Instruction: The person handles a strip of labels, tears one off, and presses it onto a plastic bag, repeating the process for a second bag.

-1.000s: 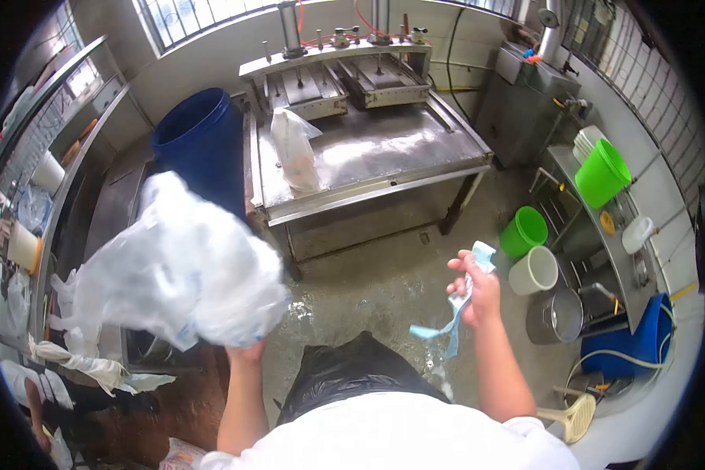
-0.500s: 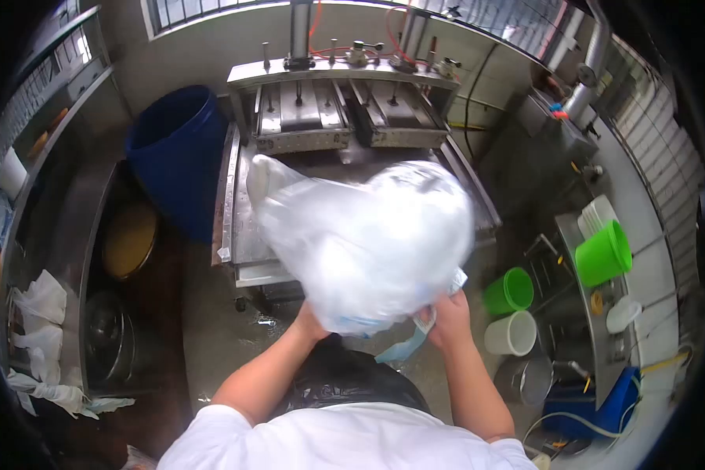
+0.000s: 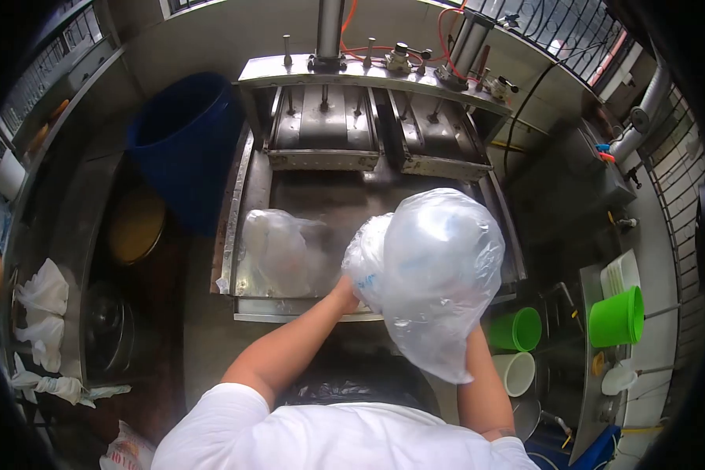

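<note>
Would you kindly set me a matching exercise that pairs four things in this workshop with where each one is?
Things:
1. large clear bag
2. small plastic bag
3. blue barrel
4. white bucket

Places:
A. next to the lower green bucket
B. gripped by the left hand
C. lying on the steel table
D. standing left of the table

Pairs: 1-B, 2-C, 3-D, 4-A
</note>
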